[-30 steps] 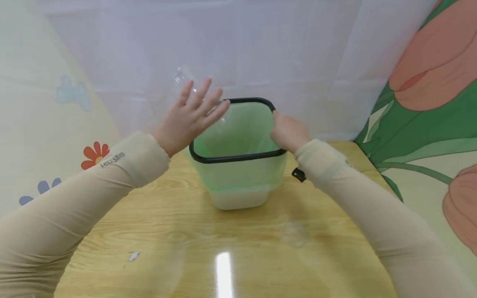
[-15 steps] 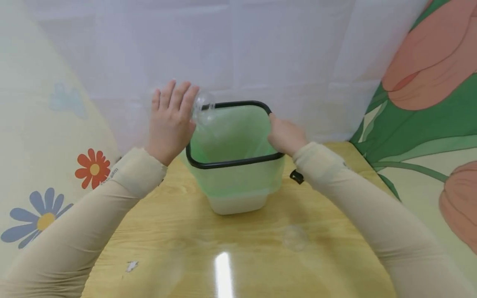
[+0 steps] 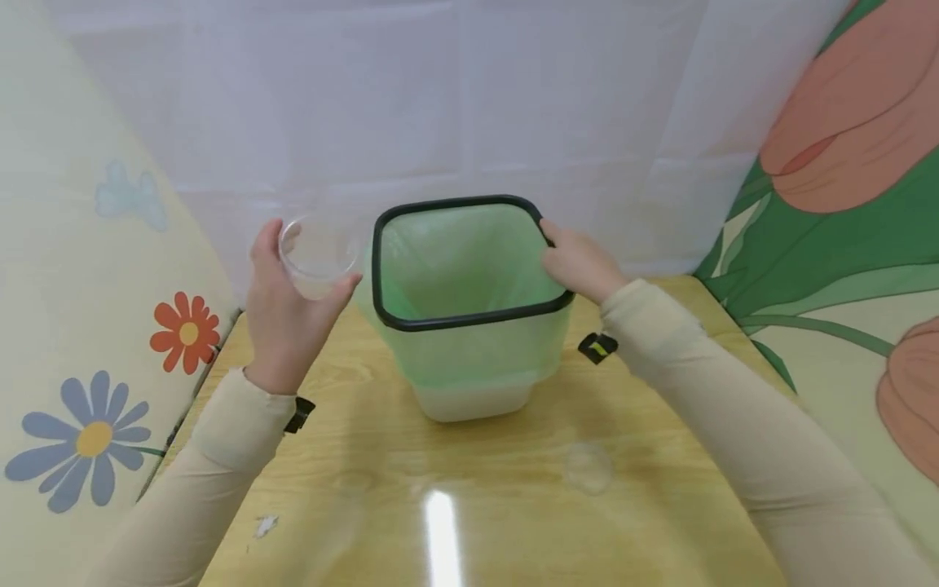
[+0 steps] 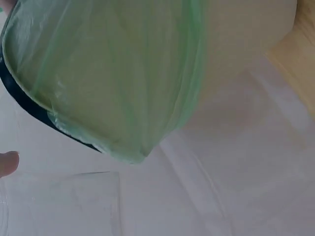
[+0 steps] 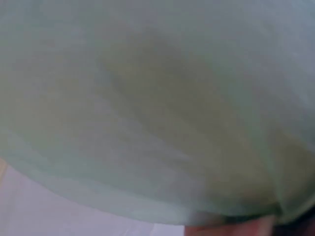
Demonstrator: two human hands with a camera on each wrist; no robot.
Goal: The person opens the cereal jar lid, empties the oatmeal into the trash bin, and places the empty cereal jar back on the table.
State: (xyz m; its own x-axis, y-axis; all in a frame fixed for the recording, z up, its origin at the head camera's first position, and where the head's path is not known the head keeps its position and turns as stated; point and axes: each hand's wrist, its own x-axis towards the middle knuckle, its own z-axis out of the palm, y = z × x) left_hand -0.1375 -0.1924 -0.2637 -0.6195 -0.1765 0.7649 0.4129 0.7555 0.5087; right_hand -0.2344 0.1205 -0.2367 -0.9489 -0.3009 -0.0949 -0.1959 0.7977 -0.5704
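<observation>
A trash bin (image 3: 469, 403) with a pale base stands on the table. A green trash bag (image 3: 469, 350) lines it and hangs over its outside, with a black rim (image 3: 477, 318) around the mouth. My right hand (image 3: 583, 262) grips the right side of that rim. To the left of the bin, my left hand (image 3: 282, 322) holds a clear plastic cup (image 3: 317, 287) between thumb and fingers, its round mouth facing me. Nothing shows inside the cup. In the left wrist view, the clear cup (image 4: 64, 204) and a fingertip (image 4: 9, 163) appear at lower left, apart from the bag.
The wooden table (image 3: 352, 522) carries a small white mark (image 3: 266, 526) at front left. A white cloth backdrop (image 3: 572, 98) hangs close behind the bin. Printed flower panels flank the table. Green bag film fills most of the right wrist view.
My left hand has swung the clear cup from tilted over the bin's left rim to the left, mouth now toward me. The right hand stays on the rim.
</observation>
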